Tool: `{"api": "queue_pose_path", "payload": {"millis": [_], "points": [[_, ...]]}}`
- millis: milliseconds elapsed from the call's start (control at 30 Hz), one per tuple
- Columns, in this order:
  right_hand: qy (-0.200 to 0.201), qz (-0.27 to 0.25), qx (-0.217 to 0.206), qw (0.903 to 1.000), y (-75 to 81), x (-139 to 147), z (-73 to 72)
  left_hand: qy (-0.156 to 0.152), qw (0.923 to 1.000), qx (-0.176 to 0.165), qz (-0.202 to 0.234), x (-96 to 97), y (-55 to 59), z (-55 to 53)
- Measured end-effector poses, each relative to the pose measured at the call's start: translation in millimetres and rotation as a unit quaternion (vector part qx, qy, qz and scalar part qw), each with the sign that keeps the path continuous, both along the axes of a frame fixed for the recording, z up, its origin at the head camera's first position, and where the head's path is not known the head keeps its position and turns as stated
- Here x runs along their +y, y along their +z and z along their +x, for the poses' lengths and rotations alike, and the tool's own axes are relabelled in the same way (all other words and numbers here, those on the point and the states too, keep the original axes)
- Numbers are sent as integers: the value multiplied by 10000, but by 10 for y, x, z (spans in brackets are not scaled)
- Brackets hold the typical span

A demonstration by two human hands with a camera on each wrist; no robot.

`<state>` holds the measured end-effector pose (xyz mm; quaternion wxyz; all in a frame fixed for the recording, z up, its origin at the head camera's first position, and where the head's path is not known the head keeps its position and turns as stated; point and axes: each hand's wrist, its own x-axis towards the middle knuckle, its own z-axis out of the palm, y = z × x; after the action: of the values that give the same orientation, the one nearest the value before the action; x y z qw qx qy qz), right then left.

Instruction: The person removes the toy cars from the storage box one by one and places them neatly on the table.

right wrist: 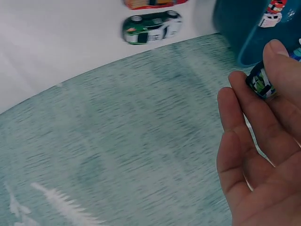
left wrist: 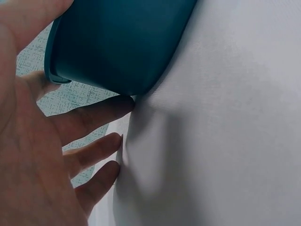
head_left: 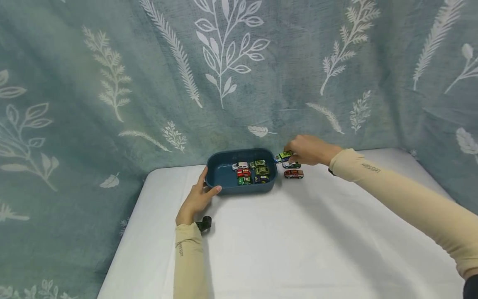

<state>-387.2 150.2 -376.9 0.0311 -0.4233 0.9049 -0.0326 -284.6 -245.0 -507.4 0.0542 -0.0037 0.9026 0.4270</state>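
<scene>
My left hand [head_left: 196, 201] holds the left end of a dark blue oblong bin [head_left: 239, 190], thumb by the near rim and fingers along the end. In the left wrist view, fingertips touch the bin's lower corner. My right hand [head_left: 310, 149] pinches a green-and-blue toy car [head_left: 283, 156] between thumb and fingers, right beside the bin's right end. Part of that car is hidden by the thumb in the right wrist view. Several toy cars stand in the bin, among them a white car [head_left: 240, 166] and a red car [head_left: 244, 172], grouped towards its right half.
On the white-covered table [head_left: 261, 241], a green-and-white toy car [right wrist: 153, 27] and a reddish-brown toy car [head_left: 293, 174] stand right of the bin. A green curtain [head_left: 284, 83] with white leaf prints hangs behind the table's far edge.
</scene>
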Motion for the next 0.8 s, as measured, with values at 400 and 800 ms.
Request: {"api": "queue_pose_path", "payload": {"millis": [400,800], "points": [[-230,307,-12,9993,-158,321,144,25,10000,32,24,6,5,21],[-283,113,-204,9993,-627,534,247,30,10000,-21,30,19,22,36]]}}
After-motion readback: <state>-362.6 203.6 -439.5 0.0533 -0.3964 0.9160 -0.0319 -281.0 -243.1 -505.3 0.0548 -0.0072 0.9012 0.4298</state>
